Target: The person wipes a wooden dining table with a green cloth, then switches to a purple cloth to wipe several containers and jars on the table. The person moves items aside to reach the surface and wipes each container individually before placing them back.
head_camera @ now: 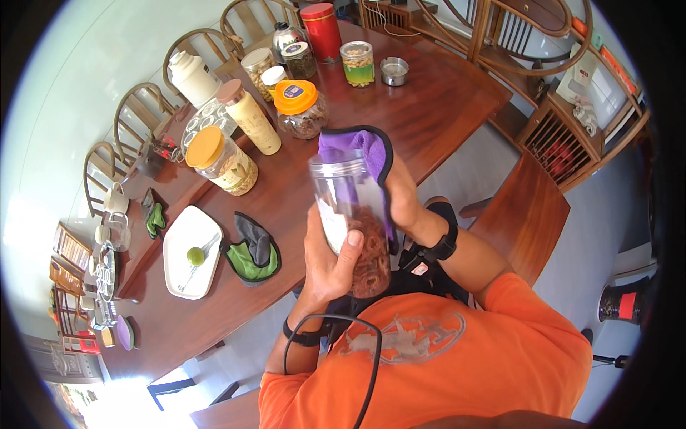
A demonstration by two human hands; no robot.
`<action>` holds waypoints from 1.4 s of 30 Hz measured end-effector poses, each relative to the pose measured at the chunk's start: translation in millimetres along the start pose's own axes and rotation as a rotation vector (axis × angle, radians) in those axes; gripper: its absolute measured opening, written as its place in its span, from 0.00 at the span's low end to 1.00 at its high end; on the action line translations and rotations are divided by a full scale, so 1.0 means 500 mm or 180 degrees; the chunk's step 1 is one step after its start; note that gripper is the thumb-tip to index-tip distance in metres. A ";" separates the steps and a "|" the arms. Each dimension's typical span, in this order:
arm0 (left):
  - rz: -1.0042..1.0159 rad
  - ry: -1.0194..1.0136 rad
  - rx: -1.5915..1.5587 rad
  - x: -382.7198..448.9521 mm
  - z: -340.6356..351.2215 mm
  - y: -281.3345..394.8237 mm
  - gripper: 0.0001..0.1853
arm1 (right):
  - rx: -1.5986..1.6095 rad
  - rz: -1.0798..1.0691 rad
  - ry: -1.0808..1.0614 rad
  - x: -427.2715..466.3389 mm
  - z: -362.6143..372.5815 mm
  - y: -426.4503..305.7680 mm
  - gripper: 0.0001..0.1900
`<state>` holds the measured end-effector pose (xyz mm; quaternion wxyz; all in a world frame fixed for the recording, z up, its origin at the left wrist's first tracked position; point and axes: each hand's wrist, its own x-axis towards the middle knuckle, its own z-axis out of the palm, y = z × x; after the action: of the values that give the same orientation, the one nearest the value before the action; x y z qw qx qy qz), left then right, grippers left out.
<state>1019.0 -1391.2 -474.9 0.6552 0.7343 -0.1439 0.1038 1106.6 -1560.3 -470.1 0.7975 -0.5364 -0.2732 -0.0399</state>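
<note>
My left hand (pixel 333 263) grips the lower part of a clear jar (pixel 351 193), its thumb across the front. Dried reddish-brown rings (pixel 372 257), possibly fruit slices, fill about the lower half, and a white label (pixel 333 228) faces left. The jar is held tilted, in front of my body near the table edge. My right hand (pixel 402 195) holds a purple cloth with black edging (pixel 375 142) against the jar's upper and right sides. The cloth hides most of those fingers. Whether a lid covers the jar's mouth I cannot tell.
On the wooden table (pixel 429 102) stand a yellow-lidded jar (pixel 230 169), an orange-lidded jar (pixel 303 110), a bottle (pixel 252 120), a red canister (pixel 322 35) and a metal ashtray (pixel 394 72). A white tray (pixel 182 273) holding a green ball-topped pick lies beside a green-grey cloth (pixel 254 254).
</note>
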 end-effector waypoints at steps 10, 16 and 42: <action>0.1058 0.1368 0.0772 0.055 -0.001 0.006 0.46 | -0.0376 0.0048 -0.0168 -0.136 0.074 0.099 0.33; 0.1844 0.1560 0.0584 0.078 0.039 -0.035 0.61 | 0.2996 0.1517 0.0367 -0.117 0.073 0.105 0.27; 0.0844 0.1876 0.0298 0.216 -0.108 -0.098 0.51 | -0.3705 -0.0589 0.0101 0.034 -0.307 0.037 0.35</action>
<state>1139.0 -1341.0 -477.1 0.6149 0.6769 -0.0375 0.4029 1187.7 -1683.2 -519.8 0.3691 -0.8592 -0.2399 -0.2608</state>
